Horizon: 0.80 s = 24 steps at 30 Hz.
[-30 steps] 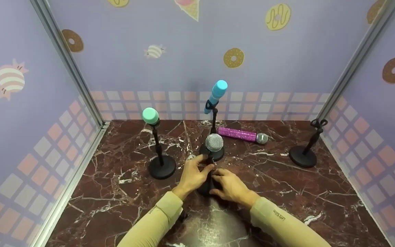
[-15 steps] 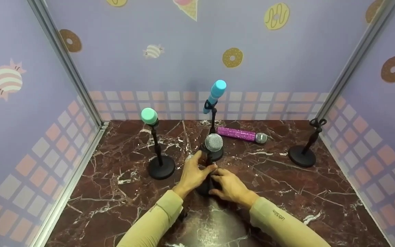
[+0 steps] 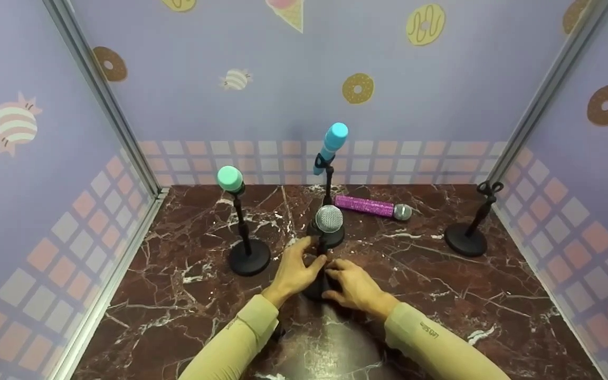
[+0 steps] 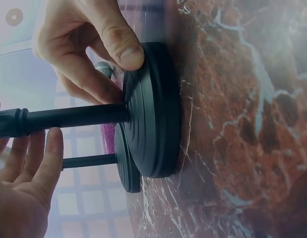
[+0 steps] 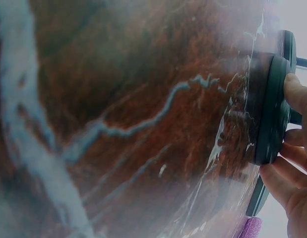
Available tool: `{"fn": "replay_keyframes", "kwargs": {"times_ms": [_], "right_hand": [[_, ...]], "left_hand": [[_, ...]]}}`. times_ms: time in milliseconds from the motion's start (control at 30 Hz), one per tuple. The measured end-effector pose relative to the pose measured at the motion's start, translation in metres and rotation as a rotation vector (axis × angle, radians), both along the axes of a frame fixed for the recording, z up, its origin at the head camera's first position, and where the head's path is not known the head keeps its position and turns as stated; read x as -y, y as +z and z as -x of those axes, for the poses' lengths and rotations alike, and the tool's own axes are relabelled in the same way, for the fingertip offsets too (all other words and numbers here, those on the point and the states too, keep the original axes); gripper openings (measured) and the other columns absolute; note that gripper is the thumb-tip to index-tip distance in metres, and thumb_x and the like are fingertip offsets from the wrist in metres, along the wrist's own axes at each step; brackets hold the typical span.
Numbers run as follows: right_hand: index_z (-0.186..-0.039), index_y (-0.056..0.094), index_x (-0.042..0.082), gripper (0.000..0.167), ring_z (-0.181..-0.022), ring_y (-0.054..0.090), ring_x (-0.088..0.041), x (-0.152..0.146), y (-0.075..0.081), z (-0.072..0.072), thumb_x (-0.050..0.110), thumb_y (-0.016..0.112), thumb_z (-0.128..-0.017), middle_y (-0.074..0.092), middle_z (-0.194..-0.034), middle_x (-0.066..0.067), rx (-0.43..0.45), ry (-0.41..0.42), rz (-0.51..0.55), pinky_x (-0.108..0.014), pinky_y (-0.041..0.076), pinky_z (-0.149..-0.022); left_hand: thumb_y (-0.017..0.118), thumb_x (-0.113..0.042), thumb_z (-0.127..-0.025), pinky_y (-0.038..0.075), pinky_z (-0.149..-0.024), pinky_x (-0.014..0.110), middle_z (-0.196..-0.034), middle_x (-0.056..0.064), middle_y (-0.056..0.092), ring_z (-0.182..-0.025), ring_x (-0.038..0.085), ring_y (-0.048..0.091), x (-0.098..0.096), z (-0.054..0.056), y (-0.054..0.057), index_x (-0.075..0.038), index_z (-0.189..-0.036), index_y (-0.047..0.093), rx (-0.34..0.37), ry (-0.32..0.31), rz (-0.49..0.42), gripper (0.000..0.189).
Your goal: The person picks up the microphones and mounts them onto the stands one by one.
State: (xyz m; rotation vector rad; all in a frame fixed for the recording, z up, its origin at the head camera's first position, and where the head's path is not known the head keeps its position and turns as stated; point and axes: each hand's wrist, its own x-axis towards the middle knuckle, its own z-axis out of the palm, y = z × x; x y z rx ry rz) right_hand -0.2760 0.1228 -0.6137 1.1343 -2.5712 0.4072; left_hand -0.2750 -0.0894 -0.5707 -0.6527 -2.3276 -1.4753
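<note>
A black microphone stand (image 4: 158,119) stands upright on the marbled tabletop, topped by a microphone with a silver mesh head (image 3: 329,218). My left hand (image 3: 293,270) holds the stand's pole, its fingers and thumb on either side. Low down, my right hand (image 3: 358,287) grips the round base, and in the left wrist view its thumb (image 4: 129,55) presses on the base's edge. Both hands partly cover the pole in the head view. Directly behind is another stand holding a blue microphone (image 3: 334,141).
To the left, a stand (image 3: 248,257) carries a mint-green-topped microphone (image 3: 230,179). A glittery magenta microphone (image 3: 364,206) lies on the table (image 3: 420,316) behind. Far right stands a stand with a bare clip (image 3: 466,240). Patterned panels (image 3: 293,105) enclose the back and sides.
My left index finger and thumb first stretched further along and across the pole, then drew back slightly. The right hand and the stand stay in place.
</note>
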Motion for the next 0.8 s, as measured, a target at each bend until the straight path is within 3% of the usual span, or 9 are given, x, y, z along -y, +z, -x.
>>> {"fn": "replay_keyframes", "kwargs": {"times_ms": [200, 533, 800], "right_hand": [[-0.125, 0.081, 0.002, 0.054, -0.118, 0.075, -0.03, -0.0004, -0.001, -0.0033, 0.042, 0.093, -0.09, 0.077, -0.126, -0.012, 0.019, -0.017, -0.004, -0.042, 0.064, -0.108], [-0.123, 0.08, 0.003, 0.053, -0.115, 0.074, -0.03, 0.0, -0.0014, -0.0051, 0.044, 0.092, -0.091, 0.076, -0.125, -0.012, -0.014, -0.015, -0.034, -0.043, 0.065, -0.105], [-0.125, 0.078, 0.003, 0.054, -0.113, 0.073, -0.029, -0.0012, -0.0015, -0.0028, 0.045, 0.089, -0.094, 0.075, -0.125, -0.012, -0.044, -0.009, -0.042, -0.044, 0.065, -0.102]], "left_hand": [[0.079, -0.008, -0.096, 0.068, -0.093, 0.046, -0.113, 0.015, 0.082, -0.1, 0.03, 0.082, -0.0002, -0.0002, -0.0025, -0.002, -0.122, 0.076, -0.022, 0.02, 0.055, 0.026], [0.09, -0.015, -0.091, 0.069, -0.087, 0.036, -0.104, 0.009, 0.082, -0.094, 0.024, 0.081, -0.0036, 0.0048, -0.0039, -0.007, -0.111, 0.073, 0.009, 0.07, 0.049, 0.028], [0.089, -0.019, -0.093, 0.066, -0.091, 0.047, -0.103, 0.011, 0.081, -0.093, 0.028, 0.081, -0.0044, 0.0032, 0.0013, -0.006, -0.109, 0.074, -0.041, 0.087, 0.04, 0.025]]}}
